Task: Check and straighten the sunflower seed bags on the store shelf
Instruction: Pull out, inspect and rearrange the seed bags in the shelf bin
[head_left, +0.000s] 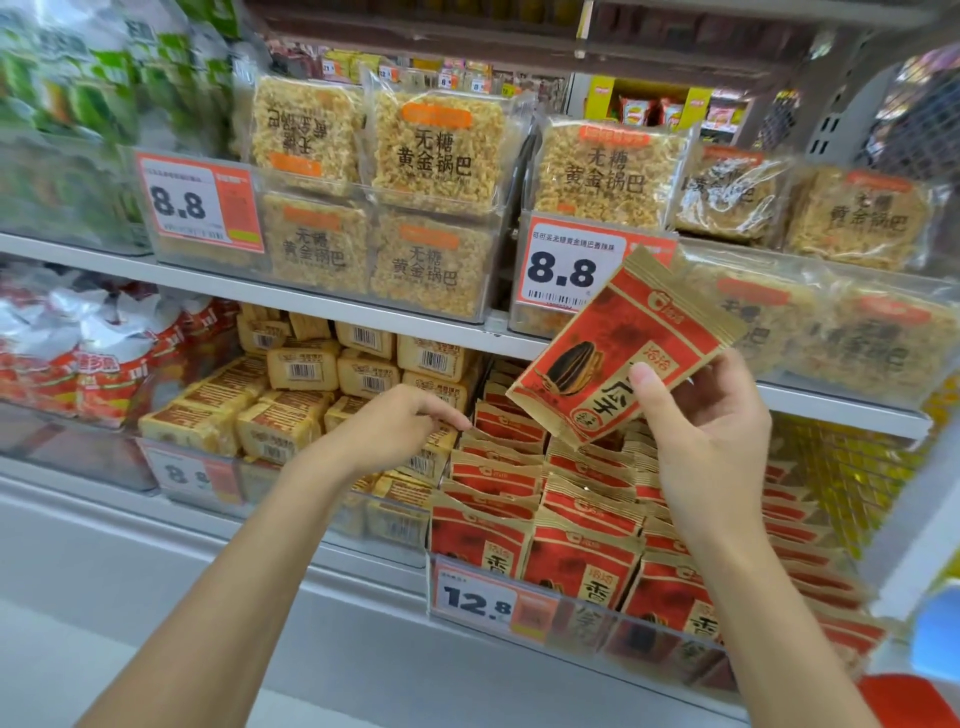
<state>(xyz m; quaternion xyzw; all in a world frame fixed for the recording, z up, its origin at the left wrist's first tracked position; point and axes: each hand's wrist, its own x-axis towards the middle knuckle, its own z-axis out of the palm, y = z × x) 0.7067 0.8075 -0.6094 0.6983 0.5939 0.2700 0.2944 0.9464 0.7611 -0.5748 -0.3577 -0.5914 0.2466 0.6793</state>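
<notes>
My right hand (706, 431) holds one red and tan sunflower seed bag (618, 353) lifted above the shelf, tilted with its top toward the upper right; my thumb lies on its front. Below it, rows of the same red seed bags (540, 509) stand upright in a clear bin on the lower shelf. My left hand (400, 421) reaches in from the left, its fingertips at the back left of those rows, touching a bag top with nothing gripped.
A 12.8 price tag (483, 597) hangs on the clear bin front. Yellow cake packs (311, 395) fill the bin to the left. Rice-crust packs (431, 156) crowd the shelf above, with an 8.8 tag (566, 270) just behind the lifted bag. A white shelf edge (363, 317) runs between.
</notes>
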